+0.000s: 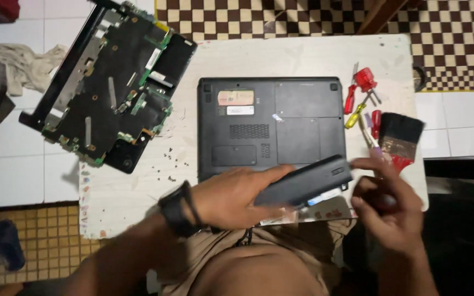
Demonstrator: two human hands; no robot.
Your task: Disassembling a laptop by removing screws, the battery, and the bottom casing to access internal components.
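White table [138,208]: battery pack [305,183] gripped in left hand [231,194], long axis rising rightward toward curled, blurred right hand [388,205] (grasp unclear).

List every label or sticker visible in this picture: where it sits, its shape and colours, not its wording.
Pinkish rectangular sticker: upper left of the upturned black laptop.
White rectangular sticker: just below the pinkish one.
White and blue label: on the underside of the dark battery pack held in the left hand.
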